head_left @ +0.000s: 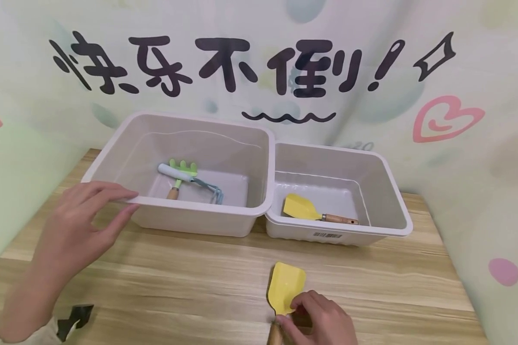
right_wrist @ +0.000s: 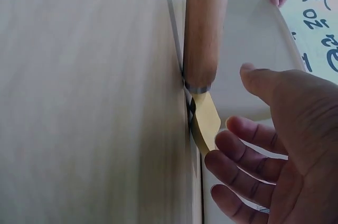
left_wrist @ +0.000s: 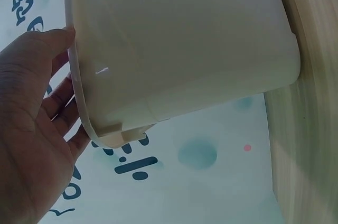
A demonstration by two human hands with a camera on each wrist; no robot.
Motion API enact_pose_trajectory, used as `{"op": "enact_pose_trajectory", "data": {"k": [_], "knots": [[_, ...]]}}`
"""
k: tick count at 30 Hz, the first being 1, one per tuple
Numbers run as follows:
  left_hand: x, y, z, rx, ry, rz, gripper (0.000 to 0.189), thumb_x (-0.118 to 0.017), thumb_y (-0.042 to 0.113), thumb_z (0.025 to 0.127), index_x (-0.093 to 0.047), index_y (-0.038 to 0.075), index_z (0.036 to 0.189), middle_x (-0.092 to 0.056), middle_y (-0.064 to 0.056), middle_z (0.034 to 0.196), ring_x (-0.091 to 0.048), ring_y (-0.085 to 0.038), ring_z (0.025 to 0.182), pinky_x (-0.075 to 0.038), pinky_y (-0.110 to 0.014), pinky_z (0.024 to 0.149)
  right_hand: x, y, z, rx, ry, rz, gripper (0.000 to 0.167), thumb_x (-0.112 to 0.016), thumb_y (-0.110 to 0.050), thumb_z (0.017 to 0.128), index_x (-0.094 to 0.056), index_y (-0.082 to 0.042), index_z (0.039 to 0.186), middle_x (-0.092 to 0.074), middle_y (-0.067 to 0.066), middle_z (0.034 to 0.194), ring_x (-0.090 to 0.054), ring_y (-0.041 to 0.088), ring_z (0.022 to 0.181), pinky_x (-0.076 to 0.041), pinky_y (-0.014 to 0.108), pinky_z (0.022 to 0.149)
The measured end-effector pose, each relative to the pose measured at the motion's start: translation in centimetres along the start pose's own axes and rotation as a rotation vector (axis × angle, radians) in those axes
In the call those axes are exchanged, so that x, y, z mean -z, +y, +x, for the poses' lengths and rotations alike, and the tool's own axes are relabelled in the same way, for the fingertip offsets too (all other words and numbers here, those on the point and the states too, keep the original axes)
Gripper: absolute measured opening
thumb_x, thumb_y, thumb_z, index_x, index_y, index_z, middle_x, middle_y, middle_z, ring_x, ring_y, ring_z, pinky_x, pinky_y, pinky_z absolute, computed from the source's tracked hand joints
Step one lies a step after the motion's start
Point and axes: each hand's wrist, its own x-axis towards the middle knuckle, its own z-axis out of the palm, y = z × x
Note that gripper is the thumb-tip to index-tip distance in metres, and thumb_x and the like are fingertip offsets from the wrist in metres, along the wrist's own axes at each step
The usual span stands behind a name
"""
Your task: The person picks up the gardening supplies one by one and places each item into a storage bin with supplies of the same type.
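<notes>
My left hand [head_left: 75,230] holds the near-left rim of the larger white bin [head_left: 207,221], thumb on one side and fingers on the other in the left wrist view. On the table in front of the bins lies a yellow toy shovel [head_left: 287,285] with a wooden handle [right_wrist: 203,28]. My right hand [head_left: 325,318] hovers right beside its neck, fingers spread and loosely bent; the right wrist view shows the thumb apart from the handle. Inside the larger bin are a green rake [head_left: 191,169] and a blue hand cultivator [head_left: 174,173] lying across it.
A smaller white bin [head_left: 358,235] stands against the larger one's right side, holding another yellow shovel [head_left: 300,207] with a wooden handle. A printed curtain [head_left: 457,167] hangs behind the wooden table [head_left: 177,287]. A black object [head_left: 82,314] lies near my left forearm.
</notes>
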Motion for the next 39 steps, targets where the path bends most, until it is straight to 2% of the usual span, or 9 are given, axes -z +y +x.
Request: {"op": "enact_pose_trajectory", "data": {"k": [5, 13, 21, 25, 31, 35, 39], "knots": [[0.0, 0.0, -0.1, 0.006, 0.002, 0.011, 0.067, -0.053, 0.065, 0.104, -0.080, 0.004, 0.099, -0.077, -0.016, 0.098, -0.061, -0.031, 0.098, -0.029, -0.008, 0.100, -0.1, -0.5, -0.1, -0.010, -0.046, -0.016, 0.042, -0.083, -0.071, 0.076, -0.063, -0.034, 0.077, -0.049, -0.026, 0.071, -0.038, -0.011, 0.064, -0.037, 0.014, 0.059], [0.0, -0.1, -0.1, 0.004, 0.002, 0.010, 0.067, -0.053, 0.065, 0.104, -0.080, 0.005, 0.100, -0.077, -0.016, 0.099, -0.061, -0.031, 0.099, -0.029, -0.009, 0.099, -0.5, -0.9, -0.4, -0.037, -0.133, -0.035, 0.047, -0.076, -0.079, 0.078, -0.061, -0.035, 0.073, -0.047, -0.026, 0.069, -0.037, -0.012, 0.061, -0.035, 0.014, 0.057], [0.0, -0.1, -0.1, 0.001, 0.005, 0.010, 0.066, -0.053, 0.065, 0.104, -0.081, 0.005, 0.100, -0.077, -0.015, 0.098, -0.060, -0.030, 0.098, -0.030, -0.009, 0.097, -0.7, -0.8, -0.5, -0.050, -0.141, -0.043, 0.049, -0.076, -0.082, 0.076, -0.060, -0.035, 0.071, -0.047, -0.026, 0.067, -0.037, -0.013, 0.060, -0.035, 0.014, 0.055], [0.0, -0.2, -0.1, 0.002, -0.001, 0.011, 0.066, -0.052, 0.065, 0.104, -0.080, 0.006, 0.100, -0.077, -0.015, 0.099, -0.060, -0.030, 0.098, -0.030, -0.009, 0.097, -0.5, -0.8, -0.5, -0.095, -0.194, -0.023, 0.046, -0.075, -0.080, 0.079, -0.062, -0.036, 0.072, -0.049, -0.027, 0.068, -0.040, -0.013, 0.061, -0.036, 0.015, 0.055], [0.1, -0.2, -0.1, 0.000, -0.005, 0.008, 0.065, -0.053, 0.065, 0.104, -0.080, 0.006, 0.100, -0.077, -0.015, 0.098, -0.061, -0.032, 0.097, -0.030, -0.009, 0.098, -0.2, -0.5, -0.3, -0.162, -0.332, 0.005, 0.044, -0.070, -0.077, 0.086, -0.066, -0.034, 0.078, -0.052, -0.024, 0.070, -0.042, -0.010, 0.059, -0.037, 0.017, 0.054], [0.0, -0.2, -0.1, -0.001, 0.002, 0.010, 0.065, -0.053, 0.064, 0.104, -0.080, 0.006, 0.100, -0.077, -0.015, 0.098, -0.062, -0.031, 0.098, -0.030, -0.009, 0.098, 0.1, 0.0, -0.3, -0.197, -0.390, 0.044, 0.032, -0.072, -0.062, 0.091, -0.069, -0.031, 0.087, -0.054, -0.022, 0.075, -0.044, -0.009, 0.060, -0.038, 0.018, 0.053], [0.0, -0.2, -0.1, -0.003, 0.002, 0.009, 0.064, -0.054, 0.064, 0.104, -0.080, 0.006, 0.100, -0.077, -0.015, 0.098, -0.062, -0.031, 0.098, -0.030, -0.009, 0.098, 0.4, 0.6, -0.3, -0.230, -0.383, 0.052, 0.015, -0.078, -0.044, 0.089, -0.072, -0.030, 0.091, -0.055, -0.021, 0.077, -0.045, -0.009, 0.061, -0.039, 0.018, 0.053]]}}
